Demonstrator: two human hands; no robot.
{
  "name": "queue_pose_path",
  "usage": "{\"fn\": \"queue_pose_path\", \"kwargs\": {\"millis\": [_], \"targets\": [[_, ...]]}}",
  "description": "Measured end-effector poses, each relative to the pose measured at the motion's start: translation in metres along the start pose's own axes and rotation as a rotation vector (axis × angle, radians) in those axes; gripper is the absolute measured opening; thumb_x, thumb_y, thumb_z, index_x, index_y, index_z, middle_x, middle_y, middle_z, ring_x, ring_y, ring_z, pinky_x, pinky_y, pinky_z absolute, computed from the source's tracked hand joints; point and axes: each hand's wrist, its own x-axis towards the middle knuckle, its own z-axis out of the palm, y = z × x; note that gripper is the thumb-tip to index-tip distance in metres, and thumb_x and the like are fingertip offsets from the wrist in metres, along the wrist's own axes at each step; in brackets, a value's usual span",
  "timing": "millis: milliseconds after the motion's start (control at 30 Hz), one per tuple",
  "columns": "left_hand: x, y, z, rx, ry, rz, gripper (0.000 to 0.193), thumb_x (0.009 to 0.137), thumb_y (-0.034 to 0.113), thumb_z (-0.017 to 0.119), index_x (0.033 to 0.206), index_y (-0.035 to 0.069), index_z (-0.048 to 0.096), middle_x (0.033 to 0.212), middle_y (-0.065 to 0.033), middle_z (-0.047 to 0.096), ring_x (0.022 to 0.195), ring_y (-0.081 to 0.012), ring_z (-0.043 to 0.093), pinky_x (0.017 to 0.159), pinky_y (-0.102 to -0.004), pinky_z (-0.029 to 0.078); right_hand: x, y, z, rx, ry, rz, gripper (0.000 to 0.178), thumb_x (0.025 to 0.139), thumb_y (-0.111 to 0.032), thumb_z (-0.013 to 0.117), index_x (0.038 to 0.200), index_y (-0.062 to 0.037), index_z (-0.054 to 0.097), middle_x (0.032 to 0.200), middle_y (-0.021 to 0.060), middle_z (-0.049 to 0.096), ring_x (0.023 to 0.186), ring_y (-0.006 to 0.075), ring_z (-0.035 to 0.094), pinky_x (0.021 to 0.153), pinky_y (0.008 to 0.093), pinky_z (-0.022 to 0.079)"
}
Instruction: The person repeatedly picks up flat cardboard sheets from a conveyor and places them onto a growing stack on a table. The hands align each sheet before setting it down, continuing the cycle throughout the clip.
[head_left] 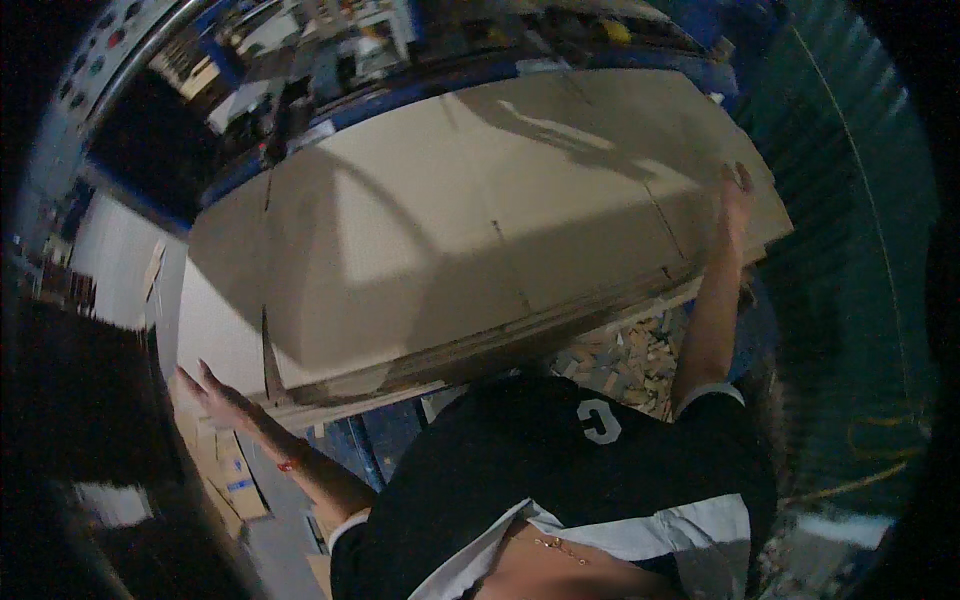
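A stack of large flat brown cardboard sheets (420,260) with slots cut in them lies across in front of me. My left hand (207,392) is at the near left corner of the stack, thumb and fingers apart. I cannot tell whether it touches the sheet edge. Over on the right end, my right hand (737,190) rests on or just above the top sheet, its fingers stretched forward and slightly bent. Neither hand visibly holds anything.
Blue machinery (440,90) with metal parts runs behind the stack. Many small cardboard scraps (630,360) lie below its near edge. A dark green corrugated wall or curtain (850,220) stands at right. Flat cardboard pieces (228,470) lie on the floor at left.
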Motion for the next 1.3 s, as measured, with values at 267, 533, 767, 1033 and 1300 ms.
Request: {"fn": "queue_pose_path", "kwargs": {"millis": [267, 533, 767, 1033, 1300], "targets": [[0.103, -0.016, -0.013, -0.577, 0.235, 0.289, 0.048, 0.082, 0.008, 0.059, 0.126, 0.004, 0.042, 0.13, -0.0169, 0.042, 0.119, -0.03, 0.043, 0.089, -0.0356, 0.045, 0.03, 0.053, -0.043, 0.049, 0.232, -0.248, 0.072, 0.073, -0.035, 0.066, 0.128, 0.0033, 0.038, 0.118, 0.0183, 0.052, 0.103, 0.0334, 0.052, 0.081, 0.0437, 0.046], [0.061, -0.046, -0.024, -0.114, -0.382, 0.073, 0.037, 0.078, 0.011, 0.058, 0.112, -0.002, 0.052, 0.107, -0.0147, 0.058, 0.098, -0.0284, 0.056, 0.088, -0.0405, 0.043, 0.052, -0.003, -0.055, 0.768, -0.066, 0.088, 0.045, 0.083, -0.008, 0.052, 0.126, 0.0017, 0.04, 0.119, 0.0143, 0.052, 0.106, 0.031, 0.051, 0.093, 0.0438, 0.04], [-0.049, 0.014, -0.05, -0.363, -0.501, -0.071, 0.03, 0.081, 0.004, 0.048, 0.109, -0.005, 0.055, 0.114, -0.0177, 0.057, 0.106, -0.0222, 0.054, 0.091, -0.0365, 0.041, -0.134, -0.05, -0.108, -0.474, 0.028, -0.391, 0.038, 0.088, -0.026, 0.054, 0.115, 0.0006, 0.055, 0.114, 0.0164, 0.058, 0.1, 0.0238, 0.055, 0.081, 0.0365, 0.046], [-0.11, 0.08, 0.0, 0.124, -1.13, 1.063, 0.046, 0.079, 0.005, 0.054, 0.124, 0.016, 0.053, 0.134, -0.0113, 0.044, 0.126, -0.0322, 0.038, 0.106, -0.0478, 0.025, -0.203, -0.026, -0.042, -0.524, -1.073, -1.427, 0.039, 0.074, -0.009, 0.065, 0.112, -0.0161, 0.06, 0.127, 0.0071, 0.052, 0.118, 0.0288, 0.047, 0.098, 0.0444, 0.036], [-0.095, 0.081, 0.031, 0.213, -1.085, 1.124, 0.049, 0.082, 0.014, 0.052, 0.13, 0.017, 0.047, 0.138, -0.011, 0.039, 0.129, -0.0304, 0.034, 0.108, -0.0474, 0.021, -0.161, -0.028, 0.018, -0.503, -1.035, -1.642, 0.049, 0.076, -0.037, 0.062, 0.121, -0.0195, 0.054, 0.131, 0.0058, 0.047, 0.123, 0.0274, 0.042, 0.099, 0.0468, 0.034]]}}
